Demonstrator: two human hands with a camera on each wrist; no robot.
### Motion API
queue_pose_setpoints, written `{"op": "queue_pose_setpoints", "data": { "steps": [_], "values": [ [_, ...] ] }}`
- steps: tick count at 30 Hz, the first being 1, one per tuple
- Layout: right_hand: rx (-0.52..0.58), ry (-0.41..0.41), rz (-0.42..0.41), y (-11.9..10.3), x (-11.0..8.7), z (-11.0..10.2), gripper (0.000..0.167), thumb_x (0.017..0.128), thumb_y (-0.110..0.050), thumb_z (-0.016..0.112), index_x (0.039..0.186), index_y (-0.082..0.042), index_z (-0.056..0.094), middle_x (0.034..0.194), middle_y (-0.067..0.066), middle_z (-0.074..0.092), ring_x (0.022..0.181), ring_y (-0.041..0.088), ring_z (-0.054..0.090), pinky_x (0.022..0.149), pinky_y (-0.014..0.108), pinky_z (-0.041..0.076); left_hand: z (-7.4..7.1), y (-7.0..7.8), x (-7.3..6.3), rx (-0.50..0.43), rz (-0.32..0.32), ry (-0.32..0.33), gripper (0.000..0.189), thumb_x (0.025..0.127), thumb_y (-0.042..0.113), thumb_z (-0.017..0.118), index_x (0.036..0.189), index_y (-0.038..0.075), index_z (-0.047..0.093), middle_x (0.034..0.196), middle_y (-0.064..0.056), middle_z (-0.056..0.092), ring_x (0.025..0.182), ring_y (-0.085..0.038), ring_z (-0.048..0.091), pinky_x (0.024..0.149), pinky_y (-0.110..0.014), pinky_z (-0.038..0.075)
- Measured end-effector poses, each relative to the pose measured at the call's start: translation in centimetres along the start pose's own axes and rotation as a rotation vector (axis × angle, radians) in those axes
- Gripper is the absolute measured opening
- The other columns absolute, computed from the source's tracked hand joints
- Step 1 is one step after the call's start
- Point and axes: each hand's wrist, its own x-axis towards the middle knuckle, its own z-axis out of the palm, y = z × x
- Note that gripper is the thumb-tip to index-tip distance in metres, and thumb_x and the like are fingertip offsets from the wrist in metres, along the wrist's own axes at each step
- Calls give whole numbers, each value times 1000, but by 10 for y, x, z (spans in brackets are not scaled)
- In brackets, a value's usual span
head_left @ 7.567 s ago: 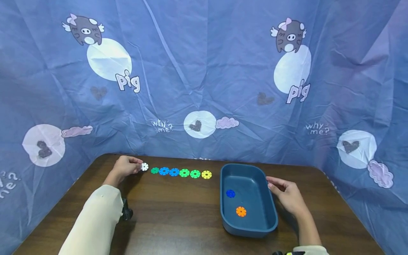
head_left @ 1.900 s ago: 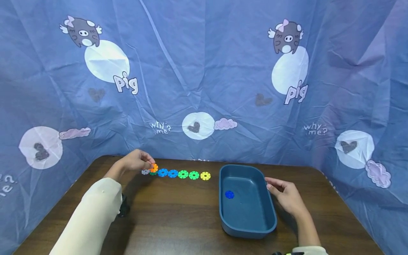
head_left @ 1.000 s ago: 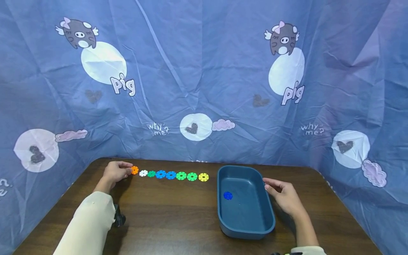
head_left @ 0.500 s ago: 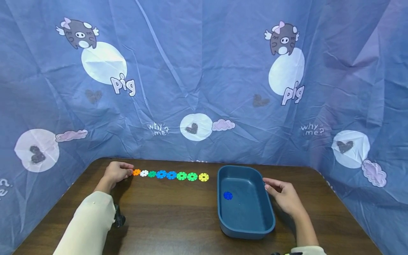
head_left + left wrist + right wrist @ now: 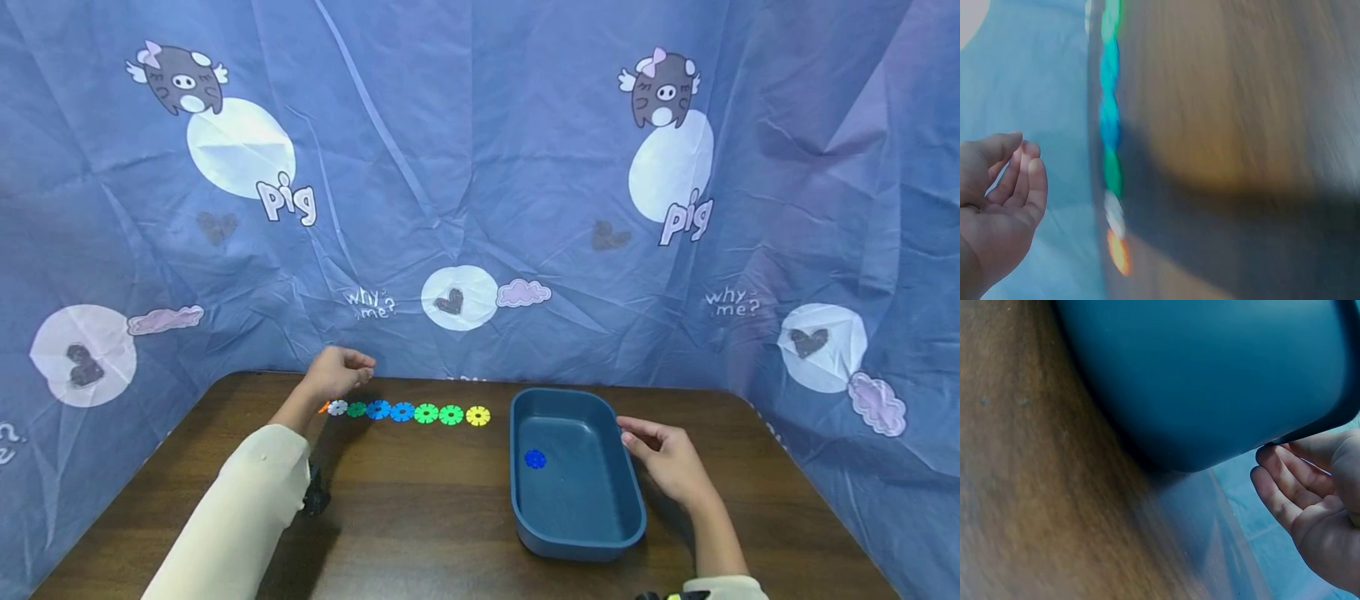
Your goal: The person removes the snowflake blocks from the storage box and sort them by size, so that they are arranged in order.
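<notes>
My left hand (image 5: 335,374) is raised over the far left of the table, fingers loosely bent and holding nothing. Below it runs a row of notched plastic snowflake discs: an orange disc (image 5: 1119,252) partly hidden by the wrist in the head view, a white disc (image 5: 337,408), a dark green disc (image 5: 357,409), two blue discs (image 5: 378,409), two light green discs (image 5: 426,413) and a yellow disc (image 5: 478,416). My right hand (image 5: 671,462) touches the right rim of the blue-grey box (image 5: 577,550) with thumb and fingertips. Inside the box lies a dark blue disc (image 5: 535,459).
The brown wooden table (image 5: 420,517) ends at a blue printed cloth (image 5: 465,167) hanging behind it. The box stands right of the row, close to the yellow disc. A dark wrist device (image 5: 316,492) sits at the left sleeve.
The left hand set the white disc, then the orange disc from the box, at the row's left end. It has let go and moved right and up. The right hand stays at the box.
</notes>
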Motion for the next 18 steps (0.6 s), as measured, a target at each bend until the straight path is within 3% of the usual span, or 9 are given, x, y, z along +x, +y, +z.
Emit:
{"op": "queue_pose_setpoints", "data": {
  "steps": [4, 10, 18],
  "values": [
    [2, -4, 5, 1, 0, 0, 32, 103, -14, 64, 131, 1, 67, 125, 17, 70, 109, 20, 67, 82, 20, 54, 22, 34, 11, 50, 110, -36, 21, 93, 4, 69, 109, -7, 75, 95, -15, 77, 86, -25, 71, 74, -30, 55],
    [-3, -13, 9, -1, -1, 0, 34, 103, -16, 63, 132, 1, 66, 127, 17, 70, 113, 26, 67, 82, 20, 54, 57, 80, 19, 51, 224, -117, 15, 91, 4, 71, 104, -1, 78, 94, -10, 77, 87, -18, 71, 81, -34, 56],
    [0, -8, 2, -2, -1, -1, 33, 103, -15, 64, 132, 2, 67, 126, 18, 70, 112, 26, 67, 83, 20, 54, 93, 121, 17, 61, 331, -246, 15, 95, 8, 72, 107, 3, 77, 98, -5, 77, 92, -18, 73, 85, -34, 57]
  ]
}}
